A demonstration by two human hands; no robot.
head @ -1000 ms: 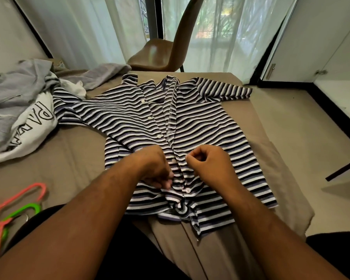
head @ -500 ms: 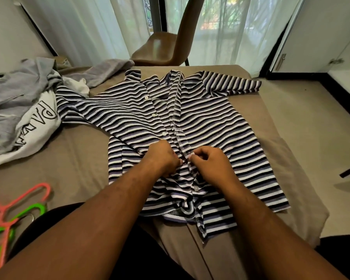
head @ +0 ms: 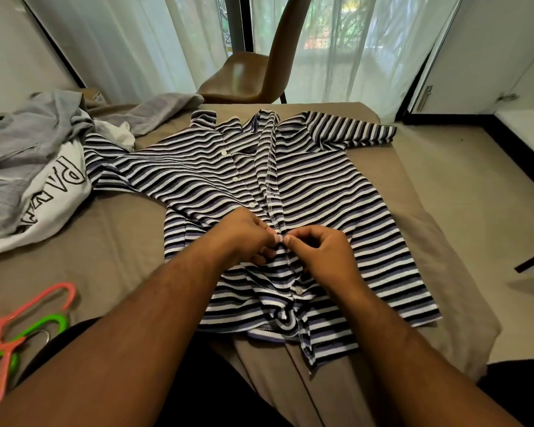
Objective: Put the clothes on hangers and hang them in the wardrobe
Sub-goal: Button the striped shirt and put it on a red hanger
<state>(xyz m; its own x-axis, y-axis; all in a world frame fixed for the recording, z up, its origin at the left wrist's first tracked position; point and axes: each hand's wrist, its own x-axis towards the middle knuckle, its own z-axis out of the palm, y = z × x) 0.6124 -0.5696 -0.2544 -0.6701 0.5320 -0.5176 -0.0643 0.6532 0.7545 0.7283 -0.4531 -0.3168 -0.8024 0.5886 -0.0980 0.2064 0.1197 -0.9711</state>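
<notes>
Striped black, white and blue, the knit button-up shirt (head: 305, 186) lies flat on the bed (head: 99, 241), collar at twelve o'clock; left hand (head: 244, 235) and right hand (head: 321, 254) pinch its placket mid-front.

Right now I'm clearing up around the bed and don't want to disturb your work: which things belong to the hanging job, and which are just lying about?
In the job:
- striped shirt, pinched at its front by the left hand and right hand
- pink hanger, green hanger
- grey garment, white printed T-shirt

Lying about:
- brown chair
- curtains
</notes>
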